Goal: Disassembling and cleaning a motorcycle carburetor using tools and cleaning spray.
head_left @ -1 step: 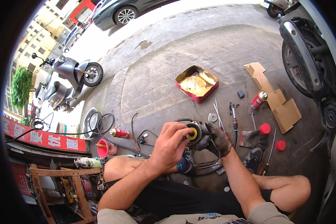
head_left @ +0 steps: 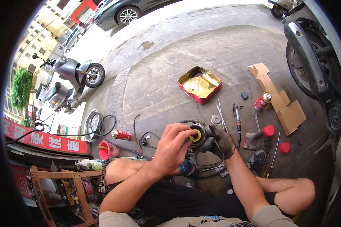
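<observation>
The concrete floor is stretching out in front of you, with a grey scooter standing off to your left. A flattened piece of cardboard is lying to your right, and a squarish red tin is sitting ahead, well apart from your work. Your gloved right grip is clasping the right side of a round dark part. Your bare left grip is sitting opposite, its thumb and fingers bunching close together at the part's round face. The part is thus resting directly between your two grips, its face pointing toward the left one. Smallest of all, a yellow ring is showing inside that face, right at your left fingertips; they are hiding some of it, so I can't tell whether they are pinching it or only touching it.
</observation>
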`<state>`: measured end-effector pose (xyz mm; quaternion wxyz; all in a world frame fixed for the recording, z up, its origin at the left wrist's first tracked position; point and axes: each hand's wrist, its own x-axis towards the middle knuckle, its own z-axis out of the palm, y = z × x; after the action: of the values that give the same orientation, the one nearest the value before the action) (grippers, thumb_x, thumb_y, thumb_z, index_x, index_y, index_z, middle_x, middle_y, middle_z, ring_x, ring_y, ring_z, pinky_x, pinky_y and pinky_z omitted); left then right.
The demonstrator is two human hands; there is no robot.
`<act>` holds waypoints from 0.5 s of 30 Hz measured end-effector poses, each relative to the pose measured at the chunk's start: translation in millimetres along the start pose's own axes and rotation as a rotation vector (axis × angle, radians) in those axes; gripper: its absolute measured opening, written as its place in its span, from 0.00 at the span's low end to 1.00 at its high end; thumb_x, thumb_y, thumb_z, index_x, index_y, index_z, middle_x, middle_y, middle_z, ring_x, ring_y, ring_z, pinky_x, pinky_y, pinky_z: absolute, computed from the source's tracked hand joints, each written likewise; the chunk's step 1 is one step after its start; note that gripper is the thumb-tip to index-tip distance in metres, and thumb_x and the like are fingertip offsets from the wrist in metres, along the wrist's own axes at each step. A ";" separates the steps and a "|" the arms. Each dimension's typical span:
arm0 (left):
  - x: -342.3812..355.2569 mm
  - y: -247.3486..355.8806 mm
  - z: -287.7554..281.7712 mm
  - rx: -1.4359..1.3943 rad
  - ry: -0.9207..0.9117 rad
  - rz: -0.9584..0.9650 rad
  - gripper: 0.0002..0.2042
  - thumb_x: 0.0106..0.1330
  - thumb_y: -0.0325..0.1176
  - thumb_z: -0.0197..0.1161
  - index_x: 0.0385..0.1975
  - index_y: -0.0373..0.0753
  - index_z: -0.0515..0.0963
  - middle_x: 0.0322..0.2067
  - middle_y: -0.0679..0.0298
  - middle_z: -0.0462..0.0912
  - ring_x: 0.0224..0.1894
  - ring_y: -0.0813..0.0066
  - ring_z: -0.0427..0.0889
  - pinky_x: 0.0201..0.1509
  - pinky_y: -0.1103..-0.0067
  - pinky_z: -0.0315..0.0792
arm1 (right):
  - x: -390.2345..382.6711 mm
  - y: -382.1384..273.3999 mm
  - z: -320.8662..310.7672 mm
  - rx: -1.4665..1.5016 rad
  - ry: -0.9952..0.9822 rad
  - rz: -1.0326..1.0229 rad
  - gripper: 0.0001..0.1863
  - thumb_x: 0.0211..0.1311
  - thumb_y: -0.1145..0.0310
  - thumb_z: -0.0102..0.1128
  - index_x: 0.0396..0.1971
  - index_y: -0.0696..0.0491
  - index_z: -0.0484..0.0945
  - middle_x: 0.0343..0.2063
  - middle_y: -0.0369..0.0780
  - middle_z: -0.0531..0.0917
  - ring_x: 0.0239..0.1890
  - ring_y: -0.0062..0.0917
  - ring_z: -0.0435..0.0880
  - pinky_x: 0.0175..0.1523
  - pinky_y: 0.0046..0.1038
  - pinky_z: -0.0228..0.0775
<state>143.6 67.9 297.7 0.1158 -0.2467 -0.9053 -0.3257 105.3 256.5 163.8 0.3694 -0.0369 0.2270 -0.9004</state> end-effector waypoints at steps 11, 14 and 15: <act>0.4 4.0 -3.6 0.055 0.044 0.080 0.21 0.51 0.10 0.59 0.44 0.37 0.81 0.44 0.58 0.81 0.49 0.55 0.79 0.52 0.67 0.75 | -7.1 0.9 -13.1 -0.602 -0.032 -0.113 0.31 0.77 0.51 0.45 0.64 0.64 0.69 0.54 0.54 0.80 0.47 0.36 0.84 0.51 0.30 0.83; -0.2 3.6 -2.8 0.072 0.045 0.095 0.21 0.50 0.10 0.60 0.44 0.37 0.81 0.44 0.58 0.81 0.49 0.55 0.79 0.51 0.67 0.76 | -7.7 -3.2 -6.9 -1.165 0.011 -0.196 0.29 0.77 0.53 0.47 0.64 0.63 0.69 0.55 0.51 0.80 0.50 0.32 0.83 0.51 0.31 0.82; -0.5 3.3 -2.7 0.066 0.038 0.101 0.21 0.49 0.10 0.60 0.44 0.36 0.81 0.44 0.59 0.81 0.49 0.55 0.79 0.51 0.66 0.76 | -6.1 -0.7 -10.9 -1.164 0.010 -0.195 0.29 0.77 0.53 0.47 0.64 0.63 0.69 0.55 0.51 0.80 0.50 0.32 0.83 0.51 0.31 0.82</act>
<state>145.9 68.1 301.4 0.1573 -0.2822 -0.8996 -0.2939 106.7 265.2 155.0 0.2029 -0.2502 0.6812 -0.6575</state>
